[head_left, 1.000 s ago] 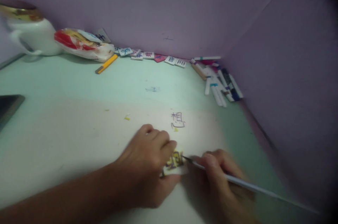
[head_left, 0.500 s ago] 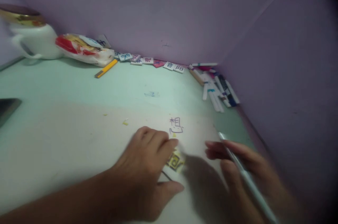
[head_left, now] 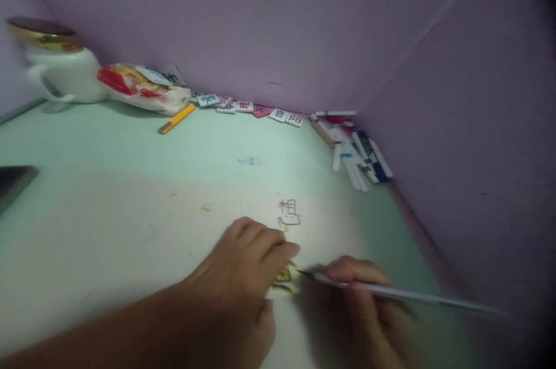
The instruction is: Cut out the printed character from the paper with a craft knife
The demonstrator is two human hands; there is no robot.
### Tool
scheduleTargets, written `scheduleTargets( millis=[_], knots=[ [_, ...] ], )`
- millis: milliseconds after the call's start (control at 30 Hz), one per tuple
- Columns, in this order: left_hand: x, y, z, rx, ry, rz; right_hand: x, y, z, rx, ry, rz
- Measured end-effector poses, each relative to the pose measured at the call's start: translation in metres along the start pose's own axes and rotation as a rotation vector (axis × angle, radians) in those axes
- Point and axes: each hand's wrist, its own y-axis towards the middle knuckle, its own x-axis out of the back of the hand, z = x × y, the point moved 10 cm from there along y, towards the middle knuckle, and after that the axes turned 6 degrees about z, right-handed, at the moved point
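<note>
My left hand (head_left: pixel 249 267) lies over a small yellow piece (head_left: pixel 283 279) with a dark outlined character, its fingers together and holding the piece down on the pale sheet. They hide part of it. In my right hand (head_left: pixel 369 305) is a slim silvery craft knife (head_left: pixel 403 291), gripped like a pen. Its dark pointed tip is at the right edge of the yellow piece; motion blur hides whether it touches. Just beyond my left fingers, a purple handwritten character (head_left: pixel 289 212) shows on the sheet.
Yellow scraps (head_left: pixel 207 206) lie on the sheet. Along the back wall are character tiles (head_left: pixel 244 106), a yellow cutter (head_left: pixel 177 119), a red-and-white packet (head_left: pixel 139 90) and a white mug (head_left: pixel 72 76). Several markers (head_left: pixel 350 154) are piled at right; a dark flat object (head_left: pixel 15 183) is at left.
My right hand has moved left and turned the craft knife, bringing its tip to the yellow piece. My left thumb has drawn in towards the fingers. The view has shifted slightly.
</note>
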Motion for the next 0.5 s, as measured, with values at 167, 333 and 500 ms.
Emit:
scheduleTargets(
  millis=[167, 333, 500],
  knots=[
    [0.005, 0.001, 0.009, 0.096, 0.057, -0.057, -0.008, 0.0, 0.004, -0.009, -0.017, -0.015],
    [0.001, 0.003, 0.01, 0.091, 0.064, -0.004, -0.018, 0.005, 0.005, 0.085, -0.06, 0.148],
    [-0.001, 0.004, 0.01, 0.094, 0.047, 0.04, -0.02, 0.006, 0.007, 0.145, -0.084, 0.203]
  ],
)
